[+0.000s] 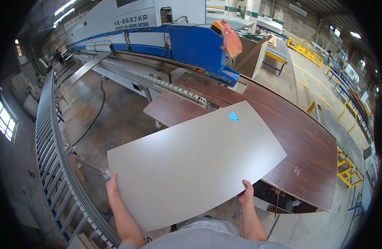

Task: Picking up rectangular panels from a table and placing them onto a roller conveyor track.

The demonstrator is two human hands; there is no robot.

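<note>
Between my two hands is a large light-grey rectangular panel (187,166) with a small blue sticker (233,117) near its far right corner. My left hand (111,186) grips the panel's left edge, thumb on the edge and the other fingers hidden. At the near right edge my right hand (245,192) closes round the panel, thumb on top and fingers underneath. The panel's far right part overlaps a dark reddish-brown wood-grain table (290,137); whether it touches the surface cannot be told.
A long blue and white machine (191,45) with a chain-like conveyor track (158,81) runs across the back. Along my left curves a roller conveyor (54,166). An orange plastic bag (231,39) hangs on the machine's end. Yellow metal frames (348,168) stand at the right.
</note>
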